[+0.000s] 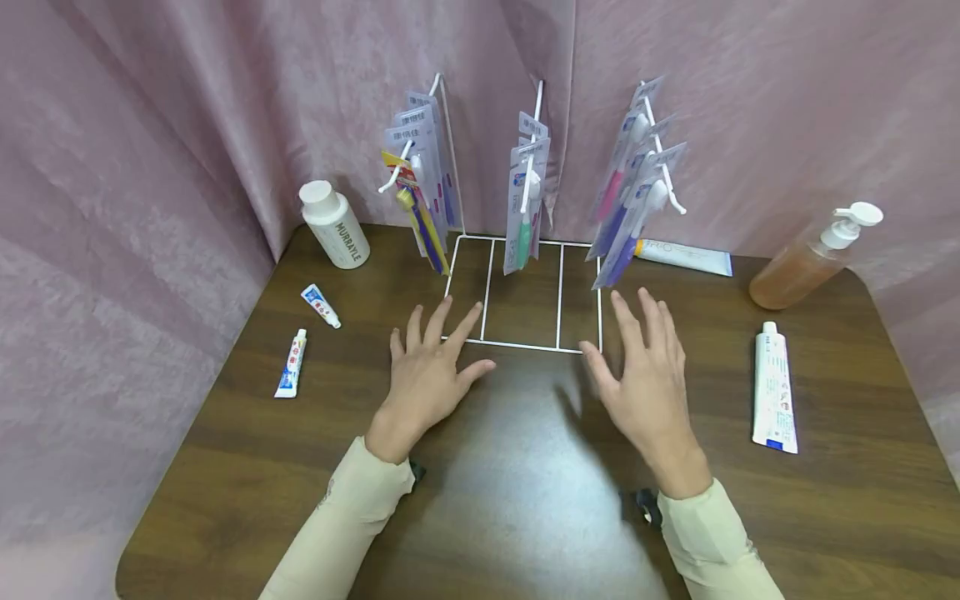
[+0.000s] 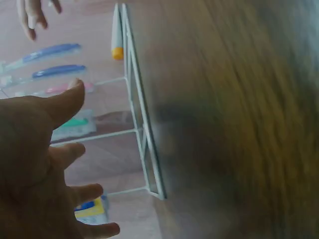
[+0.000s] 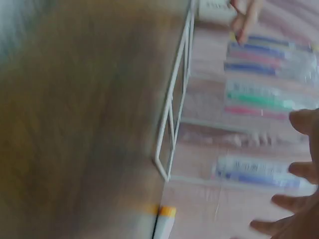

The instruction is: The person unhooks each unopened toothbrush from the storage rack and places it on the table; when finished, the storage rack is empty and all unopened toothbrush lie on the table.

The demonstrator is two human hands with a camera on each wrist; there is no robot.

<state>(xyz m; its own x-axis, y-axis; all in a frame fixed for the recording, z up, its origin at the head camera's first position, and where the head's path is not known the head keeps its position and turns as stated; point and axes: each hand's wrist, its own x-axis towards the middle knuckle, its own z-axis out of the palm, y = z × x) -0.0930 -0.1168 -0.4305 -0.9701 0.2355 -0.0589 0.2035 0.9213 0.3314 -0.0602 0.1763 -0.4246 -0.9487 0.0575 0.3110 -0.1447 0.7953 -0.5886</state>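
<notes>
A: Head view, from the left: what lies on the table [image 1: 525,500]?

B: Two small toothpaste tubes [image 1: 291,363], then the left hand [image 1: 427,375], fingers spread and holding nothing, at the white wire rack's [image 1: 525,343] front edge.

A: And further right?

B: The right hand [image 1: 645,375], equally splayed and empty, just beside the rack's right corner; hanging toothbrush packs [image 1: 525,208] stand behind.

left hand [image 1: 426,377]: fingers spread, over white wire rack base [image 1: 525,343], front-left corner | right hand [image 1: 647,377]: fingers spread, near front-right corner | packaged toothbrushes [image 1: 525,200] hang on pegs | dark wooden table [image 1: 525,517]
</notes>
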